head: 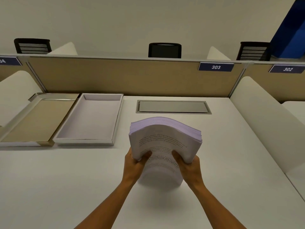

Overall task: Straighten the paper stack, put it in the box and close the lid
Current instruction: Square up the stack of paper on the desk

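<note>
A thick stack of printed white paper (165, 139) stands on its lower edge at the middle of the desk, its top bowed away from me and its edges fanned unevenly. My left hand (134, 164) grips the stack's left side and my right hand (189, 167) grips its right side, thumbs on the front sheet. The open white box (115, 119) lies to the left with nothing in it. Its lid (38, 119), tan inside, lies upside down further left, touching the box.
A metal cable hatch (173, 107) is set into the white desk (66, 179) behind the stack. A tan partition (132, 76) with number plates closes off the back. Rounded white dividers (264, 116) flank both sides. Black chairs stand beyond.
</note>
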{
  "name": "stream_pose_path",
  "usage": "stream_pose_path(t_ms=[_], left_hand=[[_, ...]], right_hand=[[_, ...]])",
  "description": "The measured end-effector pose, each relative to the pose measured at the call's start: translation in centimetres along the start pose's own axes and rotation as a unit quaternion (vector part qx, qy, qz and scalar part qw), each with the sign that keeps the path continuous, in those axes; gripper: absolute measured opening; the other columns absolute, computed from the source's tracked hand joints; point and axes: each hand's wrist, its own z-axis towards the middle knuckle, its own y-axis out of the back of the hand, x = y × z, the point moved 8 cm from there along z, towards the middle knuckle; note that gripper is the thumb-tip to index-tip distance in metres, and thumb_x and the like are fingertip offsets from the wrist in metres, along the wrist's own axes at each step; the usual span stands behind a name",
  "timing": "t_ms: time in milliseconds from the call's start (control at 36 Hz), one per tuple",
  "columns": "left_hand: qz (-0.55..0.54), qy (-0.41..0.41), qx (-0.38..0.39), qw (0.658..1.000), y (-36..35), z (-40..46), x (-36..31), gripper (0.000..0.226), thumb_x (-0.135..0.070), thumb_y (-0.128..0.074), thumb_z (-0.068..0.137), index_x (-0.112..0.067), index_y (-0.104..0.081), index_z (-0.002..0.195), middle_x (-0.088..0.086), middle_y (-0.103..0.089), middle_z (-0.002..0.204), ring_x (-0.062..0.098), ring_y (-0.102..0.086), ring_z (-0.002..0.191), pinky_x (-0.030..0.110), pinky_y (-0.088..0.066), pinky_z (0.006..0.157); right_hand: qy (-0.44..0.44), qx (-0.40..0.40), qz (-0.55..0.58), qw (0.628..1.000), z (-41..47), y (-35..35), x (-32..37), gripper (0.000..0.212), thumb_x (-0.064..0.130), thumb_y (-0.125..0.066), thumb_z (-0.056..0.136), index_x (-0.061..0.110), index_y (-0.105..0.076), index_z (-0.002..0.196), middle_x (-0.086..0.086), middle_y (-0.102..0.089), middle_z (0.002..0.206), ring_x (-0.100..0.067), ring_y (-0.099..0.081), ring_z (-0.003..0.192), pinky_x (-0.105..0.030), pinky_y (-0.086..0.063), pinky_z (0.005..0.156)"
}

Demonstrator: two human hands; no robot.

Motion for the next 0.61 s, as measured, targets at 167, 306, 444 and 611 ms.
stream_pose_path(t_ms=[167, 306, 444, 611], left_hand=[[-0.005, 0.006, 0.013, 1.0, 0.2, 0.0, -0.1, 0.035, -0.021, -0.076, 0.083, -0.038, -0.062, 0.111, -0.014, -0.07, 0.103, 0.009, -0.071, 0.093, 0.016, -0.061, 0.066], [-0.005, -0.007, 0.003, 1.0, 0.1, 0.1, -0.7, 0.035, -0.013, -0.075, 0.085, -0.036, -0.063, 0.107, -0.009, -0.071, 0.102, 0.016, -0.071, 0.09, 0.02, -0.063, 0.067], [-0.007, -0.034, 0.004, 0.999, 0.1, 0.7, -2.3, 0.033, -0.024, -0.072, 0.079, -0.036, -0.062, 0.108, -0.013, -0.07, 0.101, 0.001, -0.07, 0.093, 0.016, -0.061, 0.065], [-0.002, -0.012, 0.008, 1.0, 0.1, 0.2, -0.3, 0.032, -0.013, -0.075, 0.086, -0.029, -0.064, 0.111, -0.007, -0.071, 0.103, 0.009, -0.071, 0.095, 0.032, -0.065, 0.074]], right_hand=[[-0.003, 0.007, -0.006, 1.0, -0.1, -0.1, -0.1, 0.025, 0.043, -0.076, 0.078, 0.055, -0.071, 0.1, 0.018, -0.076, 0.098, -0.012, -0.074, 0.093, -0.026, -0.063, 0.065], [0.009, -0.004, -0.007, 1.0, 0.2, 0.1, 0.6, 0.022, 0.052, -0.076, 0.075, 0.048, -0.073, 0.096, 0.014, -0.077, 0.094, -0.017, -0.074, 0.089, -0.024, -0.062, 0.062], [0.027, 0.004, -0.006, 1.0, 0.9, -0.1, 2.0, 0.024, 0.041, -0.074, 0.08, 0.057, -0.072, 0.097, 0.019, -0.076, 0.096, -0.01, -0.074, 0.09, -0.021, -0.061, 0.062], [0.008, 0.013, -0.007, 1.0, 0.6, -0.1, 0.2, 0.023, 0.056, -0.074, 0.074, 0.056, -0.072, 0.097, 0.014, -0.077, 0.098, -0.016, -0.075, 0.091, -0.028, -0.064, 0.065]])
